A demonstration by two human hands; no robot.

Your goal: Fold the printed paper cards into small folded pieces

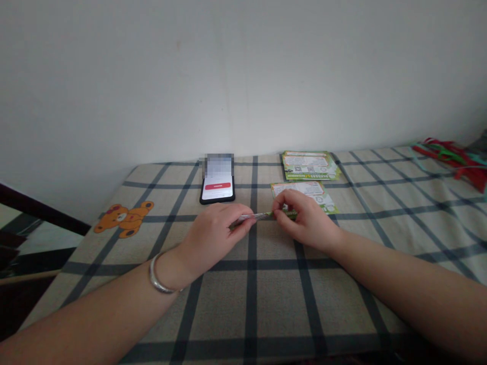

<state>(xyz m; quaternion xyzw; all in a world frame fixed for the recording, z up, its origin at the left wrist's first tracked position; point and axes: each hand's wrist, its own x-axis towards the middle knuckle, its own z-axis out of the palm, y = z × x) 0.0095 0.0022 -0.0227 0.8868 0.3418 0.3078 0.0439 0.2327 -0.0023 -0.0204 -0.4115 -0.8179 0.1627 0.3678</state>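
Thin printed paper [261, 216] is held edge-on, nearer than the smartphone [217, 193] and to its right. Its left end is pinched by the left hand [216, 228], its right end by the right hand [306, 217]. Farther right of the smartphone, one flat leaflet [304, 187] and a leaflet stack [306, 165] rest on the counter [228, 314], ungrasped. Work on the held piece is judged unfinished; folding cannot be confirmed.

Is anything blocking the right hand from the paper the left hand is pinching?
Nothing visible is: the right hand touches the right end of the paper. The nearer printed leaflet lies beyond that hand, not between them.
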